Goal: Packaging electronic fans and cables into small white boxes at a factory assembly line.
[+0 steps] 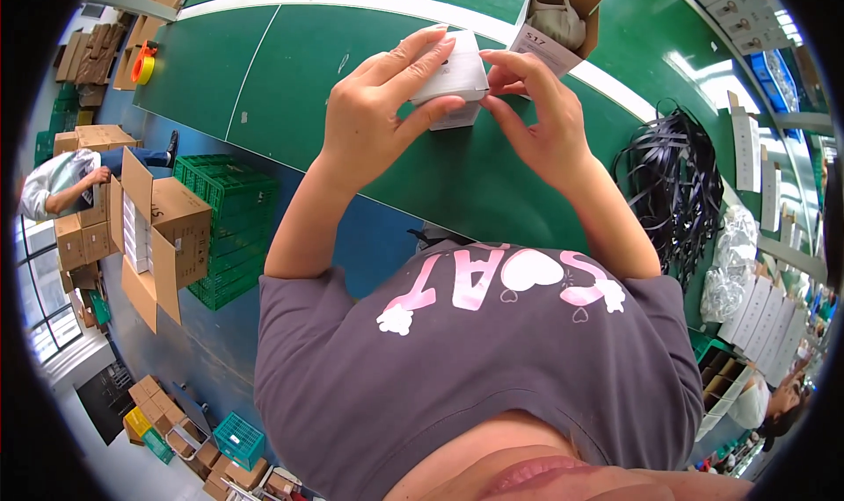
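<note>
A small white box (463,64) is held over the green worktable. My left hand (378,101) grips it from the left, its fingers across the top face and the thumb along the near edge. At the box's right side, my right hand (547,110) has its index finger and thumb bent around the edge, the other fingers curled behind. Just below the box, another white surface (454,117) shows; whether it is part of the same box, I cannot tell. Beyond my right hand stands an open carton (549,48) with pale wrapped contents.
The green table (308,70) has a tape roll (143,64) at its far left. Black straps (673,185) lie heaped at right, near clear plastic bags (730,264). Left of the table are stacked green crates (229,228) and an open cardboard box (180,228). A person (61,185) is beyond them.
</note>
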`<state>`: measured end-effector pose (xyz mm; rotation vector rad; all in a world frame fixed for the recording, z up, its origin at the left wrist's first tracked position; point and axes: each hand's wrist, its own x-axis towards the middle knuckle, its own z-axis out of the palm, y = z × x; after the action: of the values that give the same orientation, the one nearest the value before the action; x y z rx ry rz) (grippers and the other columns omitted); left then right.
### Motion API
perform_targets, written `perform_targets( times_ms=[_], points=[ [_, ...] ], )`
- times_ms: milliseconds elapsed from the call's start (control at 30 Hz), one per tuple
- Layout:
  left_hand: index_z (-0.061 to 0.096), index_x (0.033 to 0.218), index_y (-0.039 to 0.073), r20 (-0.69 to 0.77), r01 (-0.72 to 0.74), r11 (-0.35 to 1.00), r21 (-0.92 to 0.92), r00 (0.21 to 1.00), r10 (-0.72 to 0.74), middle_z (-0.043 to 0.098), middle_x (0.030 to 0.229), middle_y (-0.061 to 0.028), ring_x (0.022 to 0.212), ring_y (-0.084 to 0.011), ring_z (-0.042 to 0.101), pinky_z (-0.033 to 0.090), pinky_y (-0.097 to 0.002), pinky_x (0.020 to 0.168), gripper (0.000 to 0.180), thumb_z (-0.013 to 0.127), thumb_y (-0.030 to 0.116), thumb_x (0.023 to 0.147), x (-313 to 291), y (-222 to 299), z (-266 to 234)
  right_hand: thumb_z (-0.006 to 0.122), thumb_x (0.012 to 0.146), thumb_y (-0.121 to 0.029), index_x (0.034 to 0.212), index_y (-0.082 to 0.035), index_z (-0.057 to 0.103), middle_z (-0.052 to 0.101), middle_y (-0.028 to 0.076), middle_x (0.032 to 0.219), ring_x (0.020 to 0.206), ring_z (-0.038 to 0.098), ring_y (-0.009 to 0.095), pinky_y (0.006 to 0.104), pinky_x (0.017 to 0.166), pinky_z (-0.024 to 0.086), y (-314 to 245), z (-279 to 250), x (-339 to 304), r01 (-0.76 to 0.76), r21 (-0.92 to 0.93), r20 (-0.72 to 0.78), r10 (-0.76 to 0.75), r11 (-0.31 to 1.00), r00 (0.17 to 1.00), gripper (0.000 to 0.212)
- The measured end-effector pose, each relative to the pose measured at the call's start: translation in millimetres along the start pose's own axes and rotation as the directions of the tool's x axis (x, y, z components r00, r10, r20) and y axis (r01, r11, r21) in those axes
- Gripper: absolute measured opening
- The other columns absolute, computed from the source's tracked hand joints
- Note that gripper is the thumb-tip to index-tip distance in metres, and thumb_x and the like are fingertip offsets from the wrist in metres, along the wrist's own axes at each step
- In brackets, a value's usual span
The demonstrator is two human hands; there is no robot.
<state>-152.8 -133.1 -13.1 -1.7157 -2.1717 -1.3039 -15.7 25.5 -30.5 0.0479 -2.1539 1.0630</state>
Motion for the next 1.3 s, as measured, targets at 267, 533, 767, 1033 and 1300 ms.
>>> perform_targets(
  times_ms=[267, 533, 767, 1033, 1300],
  points=[
    [0.059, 0.131, 0.007, 0.197, -0.184, 0.890, 0.417, 0.974, 0.109, 0.055, 0.139, -0.0096, 0.111, -0.0229, 0.060, 0.051, -0.0281, 0.083, 0.058, 0.079, 0.025, 0.079, -1, 14, -4, 0.066, 0.078, 0.008, 0.120, -0.009, 0.061, 0.061, 0.005, 0.096, 0.074, 0.059, 0.017, 0.0270, 0.061, 0.047, -2, -7, -5, 0.069, -0.058, 0.029, -0.068, 0.996, 0.997, 0.045],
    [0.029, 0.149, 0.006, -0.346, 0.148, 0.943, -0.297, 0.904, -0.251, 0.046, 0.141, -0.0181, 0.119, -0.0327, 0.051, 0.046, -0.0374, 0.095, 0.090, 0.079, 0.012, 0.074, -58, -30, 97, 0.067, 0.079, 0.003, 0.103, -0.009, 0.067, 0.062, 0.005, 0.097, 0.063, 0.056, 0.020, 0.0289, 0.054, 0.044, -10, -4, -16, 0.164, -0.181, -0.061, -0.177, 0.970, 0.982, 0.027],
    [0.027, 0.153, 0.009, -0.324, 0.429, 0.871, 0.239, 0.881, -0.346, 0.048, 0.141, -0.0167, 0.112, -0.0298, 0.058, 0.049, -0.0419, 0.091, 0.084, 0.074, 0.021, 0.084, -18, -99, -8, 0.061, 0.083, 0.001, 0.102, -0.005, 0.066, 0.065, 0.004, 0.082, 0.067, 0.059, 0.013, 0.0238, 0.061, 0.047, 20, -182, -61, -0.408, -0.278, -0.495, 0.234, 0.870, 0.837, 0.020],
    [0.032, 0.149, 0.005, -0.042, 0.059, 0.977, -0.203, 0.997, -0.069, 0.039, 0.150, -0.0191, 0.140, -0.0320, 0.034, 0.026, -0.0423, 0.116, 0.085, 0.077, 0.034, 0.083, 35, -54, 66, 0.062, 0.086, -0.009, 0.103, -0.008, 0.068, 0.067, 0.005, 0.083, 0.070, 0.060, 0.015, 0.0274, 0.068, 0.049, 175, -262, -128, -0.286, -0.856, -0.200, 0.234, 0.431, 0.951, 0.018],
    [0.037, 0.140, 0.001, 0.258, 0.409, 0.778, -0.477, 0.911, -0.321, 0.053, 0.131, -0.0226, 0.119, -0.0340, 0.053, 0.042, -0.0390, 0.101, 0.082, 0.084, 0.022, 0.076, 29, -15, 133, 0.063, 0.084, -0.013, 0.094, -0.003, 0.071, 0.069, 0.008, 0.083, 0.074, 0.061, 0.015, 0.0305, 0.073, 0.049, 78, -303, -52, -0.551, 0.527, -0.038, 0.666, 0.647, 0.745, 0.017]
  ],
)
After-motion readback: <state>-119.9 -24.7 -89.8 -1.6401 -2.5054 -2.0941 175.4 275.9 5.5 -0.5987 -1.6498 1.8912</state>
